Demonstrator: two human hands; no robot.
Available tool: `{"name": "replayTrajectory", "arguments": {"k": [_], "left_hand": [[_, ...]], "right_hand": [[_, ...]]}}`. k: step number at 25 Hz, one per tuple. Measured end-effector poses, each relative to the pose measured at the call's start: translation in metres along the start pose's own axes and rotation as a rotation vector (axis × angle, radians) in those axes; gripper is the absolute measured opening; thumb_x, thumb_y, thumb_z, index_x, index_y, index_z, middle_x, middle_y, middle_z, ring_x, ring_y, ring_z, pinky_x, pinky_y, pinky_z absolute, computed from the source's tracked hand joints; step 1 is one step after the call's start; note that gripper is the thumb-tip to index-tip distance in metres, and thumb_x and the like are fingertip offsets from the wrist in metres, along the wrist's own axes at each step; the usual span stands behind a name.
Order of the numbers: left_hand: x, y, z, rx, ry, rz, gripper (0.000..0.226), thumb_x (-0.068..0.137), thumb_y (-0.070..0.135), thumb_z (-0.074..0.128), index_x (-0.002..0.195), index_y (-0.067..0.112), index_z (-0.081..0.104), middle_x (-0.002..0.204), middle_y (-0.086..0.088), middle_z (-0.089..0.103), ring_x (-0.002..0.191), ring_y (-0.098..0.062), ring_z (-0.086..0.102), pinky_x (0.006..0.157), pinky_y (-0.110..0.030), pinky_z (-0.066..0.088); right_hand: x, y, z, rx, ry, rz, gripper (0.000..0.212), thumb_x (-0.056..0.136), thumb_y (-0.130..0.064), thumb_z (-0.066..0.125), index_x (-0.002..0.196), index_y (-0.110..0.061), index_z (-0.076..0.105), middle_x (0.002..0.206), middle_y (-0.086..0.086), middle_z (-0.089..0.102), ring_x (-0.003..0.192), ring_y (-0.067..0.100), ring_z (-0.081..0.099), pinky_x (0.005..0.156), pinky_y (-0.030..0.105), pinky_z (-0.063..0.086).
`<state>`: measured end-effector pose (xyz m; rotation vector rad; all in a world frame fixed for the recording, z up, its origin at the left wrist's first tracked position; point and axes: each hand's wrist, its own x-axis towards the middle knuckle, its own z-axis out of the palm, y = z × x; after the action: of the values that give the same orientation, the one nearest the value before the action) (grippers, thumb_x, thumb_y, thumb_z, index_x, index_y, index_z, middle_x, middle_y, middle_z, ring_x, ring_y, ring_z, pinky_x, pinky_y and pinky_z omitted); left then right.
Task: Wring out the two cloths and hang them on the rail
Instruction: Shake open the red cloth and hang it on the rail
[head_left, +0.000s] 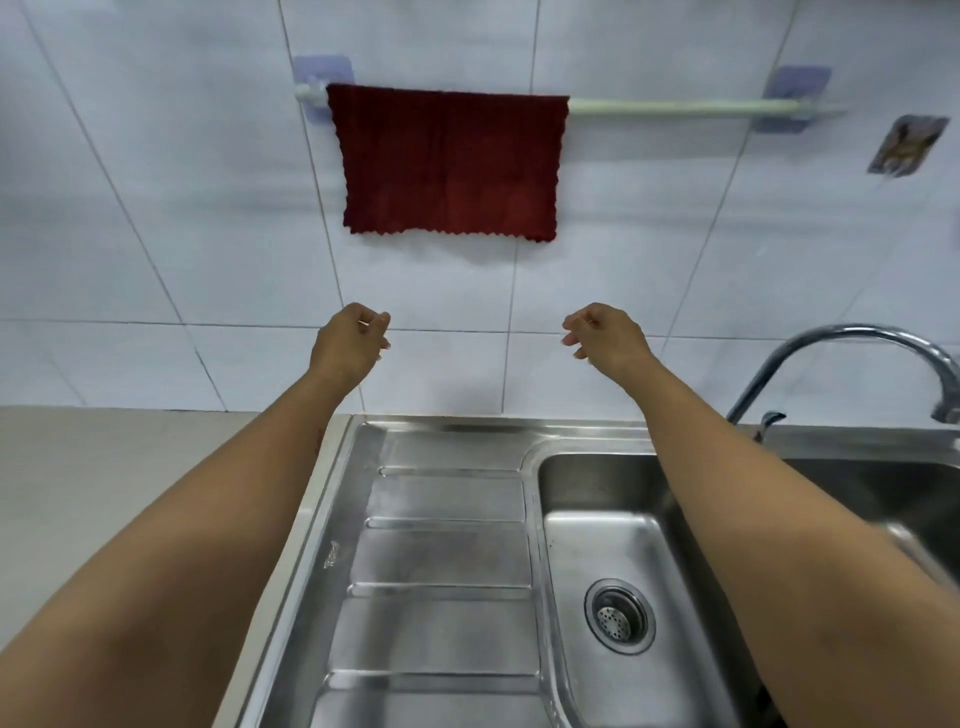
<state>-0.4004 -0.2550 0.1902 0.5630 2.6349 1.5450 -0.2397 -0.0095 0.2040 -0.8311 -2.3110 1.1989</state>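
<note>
A dark red cloth (449, 163) hangs spread flat over the left half of a pale green rail (675, 107) fixed to the white tiled wall. Below its lower corners, both my hands are raised in front of the wall and hold nothing. My left hand (349, 343) has its fingers loosely curled with thumb and fingertips apart. My right hand (602, 335) is curled the same way, fingers apart. Neither hand touches the cloth. A second cloth is not in sight.
A stainless steel sink (597, 488) with a ribbed drainboard (441, 551) lies below my arms, its drain strainer (619, 616) at lower right. A chrome tap (857, 343) arches at the right. A beige counter (130, 467) runs to the left. A small picture (906, 144) sticks to the wall.
</note>
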Motion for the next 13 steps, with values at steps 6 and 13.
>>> {"name": "replayTrajectory", "arguments": {"k": [6, 13], "left_hand": [[-0.089, -0.012, 0.062, 0.148, -0.279, -0.015, 0.024, 0.095, 0.038, 0.050, 0.098, 0.015, 0.056, 0.104, -0.009, 0.069, 0.094, -0.028, 0.063, 0.083, -0.035, 0.048], [-0.203, -0.003, 0.172, 0.236, -0.500, -0.043, 0.024, 0.094, 0.033, 0.054, 0.104, 0.012, 0.058, 0.111, -0.011, 0.065, 0.104, -0.029, 0.060, 0.085, -0.032, 0.044]], "right_hand": [[-0.069, 0.074, -0.017, -0.108, -0.105, 0.078, 0.023, 0.092, -0.031, 0.051, 0.095, -0.013, 0.065, 0.097, 0.005, 0.071, 0.081, 0.022, 0.064, 0.071, 0.030, 0.049], [-0.135, 0.182, -0.082, -0.305, -0.175, 0.170, 0.007, 0.086, -0.020, 0.060, 0.088, -0.017, 0.067, 0.104, 0.009, 0.069, 0.096, 0.024, 0.061, 0.091, 0.036, 0.048]]}}
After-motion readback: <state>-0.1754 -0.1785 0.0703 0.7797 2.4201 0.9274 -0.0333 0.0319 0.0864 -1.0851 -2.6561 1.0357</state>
